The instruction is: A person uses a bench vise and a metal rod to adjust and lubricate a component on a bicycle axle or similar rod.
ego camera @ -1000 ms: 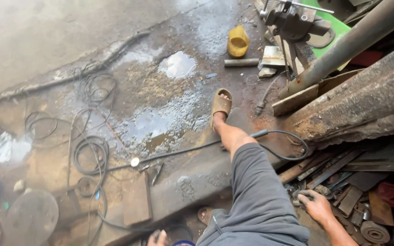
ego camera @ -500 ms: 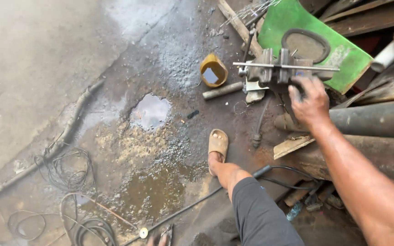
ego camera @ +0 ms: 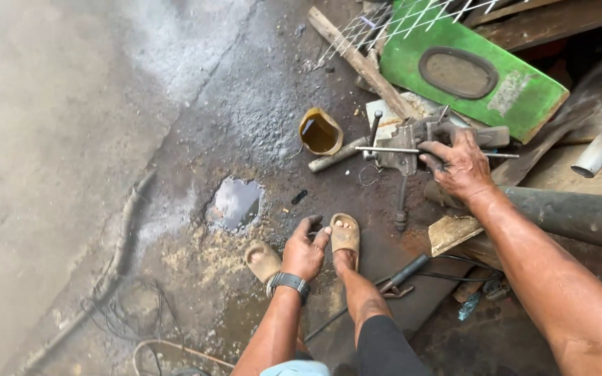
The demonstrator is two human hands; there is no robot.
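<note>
Vise [ego camera: 412,143], a rusty bench type, sits on the wet concrete floor [ego camera: 71,104] ahead of my feet, beside a big steel pipe [ego camera: 573,212]. Nearest me, my left hand [ego camera: 304,247] hangs loosely open over my sandals [ego camera: 345,233], holding nothing. Further out, my right hand [ego camera: 461,167] is closed around the vise body by the sliding handle bar [ego camera: 398,150]. I'd judge a firmer grip low on the casting is best, since it looks heavy. Beyond: yellow cup [ego camera: 320,132], wooden batten [ego camera: 360,63], green board [ego camera: 468,69], wire mesh [ego camera: 384,24].
</note>
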